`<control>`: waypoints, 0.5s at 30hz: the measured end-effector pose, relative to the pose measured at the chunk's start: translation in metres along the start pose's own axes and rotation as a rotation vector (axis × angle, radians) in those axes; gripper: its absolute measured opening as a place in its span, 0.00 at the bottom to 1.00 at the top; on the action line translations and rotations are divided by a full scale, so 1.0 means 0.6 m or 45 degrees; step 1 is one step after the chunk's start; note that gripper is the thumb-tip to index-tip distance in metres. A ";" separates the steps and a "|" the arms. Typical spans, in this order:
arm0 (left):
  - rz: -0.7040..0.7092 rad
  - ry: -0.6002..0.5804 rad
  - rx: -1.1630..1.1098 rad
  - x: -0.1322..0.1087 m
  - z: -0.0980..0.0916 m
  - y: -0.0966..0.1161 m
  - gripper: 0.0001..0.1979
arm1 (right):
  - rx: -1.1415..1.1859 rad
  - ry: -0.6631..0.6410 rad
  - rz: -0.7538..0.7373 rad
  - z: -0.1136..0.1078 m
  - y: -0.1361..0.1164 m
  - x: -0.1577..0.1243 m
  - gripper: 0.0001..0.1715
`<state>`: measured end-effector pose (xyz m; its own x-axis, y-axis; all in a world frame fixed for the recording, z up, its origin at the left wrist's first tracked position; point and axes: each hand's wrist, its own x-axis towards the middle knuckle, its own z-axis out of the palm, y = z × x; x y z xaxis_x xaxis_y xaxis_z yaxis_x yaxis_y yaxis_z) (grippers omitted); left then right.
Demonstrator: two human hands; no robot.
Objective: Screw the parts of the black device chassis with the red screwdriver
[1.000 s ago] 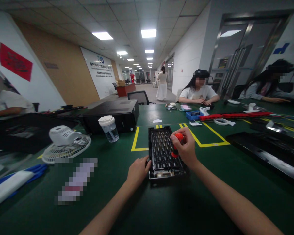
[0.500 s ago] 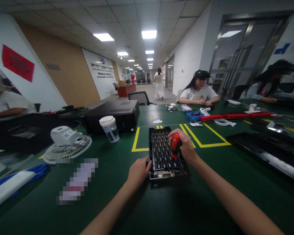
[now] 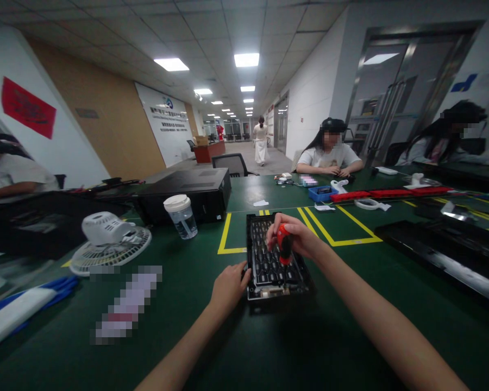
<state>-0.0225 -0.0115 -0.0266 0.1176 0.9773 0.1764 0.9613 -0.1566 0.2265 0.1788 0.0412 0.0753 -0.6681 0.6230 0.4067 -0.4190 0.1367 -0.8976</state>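
Note:
In the head view, a black rectangular case (image 3: 264, 267) with a honeycomb-patterned face lies on the green table, its long side pointing away from me. My left hand (image 3: 229, 285) grips the case's near left edge, thumb at the rim and fingers partly hidden. Above the case's right half, my right hand (image 3: 299, 238) is closed round a screwdriver (image 3: 284, 244) with a red and black handle. The handle leans slightly, and the dark shaft points down towards the near right part of the case. Whether its tip touches a screw is too small to tell.
Left stand a lidded water cup (image 3: 181, 216), a white fan (image 3: 110, 239) and a black computer tower (image 3: 183, 193). A long black panel (image 3: 440, 260) lies on the right. Beyond the yellow tape are a blue tray (image 3: 323, 193) and a seated person (image 3: 330, 155).
My right hand and the screwdriver have shifted slightly left, and the fingers have changed position round the handle. My left hand stays at the case edge. A person in the corridor has walked farther off.

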 end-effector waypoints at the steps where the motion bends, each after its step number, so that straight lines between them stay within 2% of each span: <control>1: -0.001 0.000 0.002 0.000 0.001 0.000 0.20 | 0.061 -0.023 0.016 -0.001 0.002 0.001 0.13; 5: -0.003 0.000 0.005 0.001 0.002 -0.001 0.20 | 0.214 -0.103 0.089 -0.007 0.007 0.003 0.16; 10: 0.014 0.008 -0.027 0.000 0.000 -0.002 0.20 | 0.225 -0.084 0.120 -0.015 0.009 0.000 0.19; 15: 0.000 -0.001 -0.019 0.000 0.001 -0.001 0.20 | 0.259 -0.085 0.108 -0.019 0.008 -0.007 0.17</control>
<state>-0.0230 -0.0114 -0.0273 0.1177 0.9774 0.1755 0.9576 -0.1585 0.2406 0.1868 0.0479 0.0675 -0.7428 0.5722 0.3477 -0.4703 -0.0763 -0.8792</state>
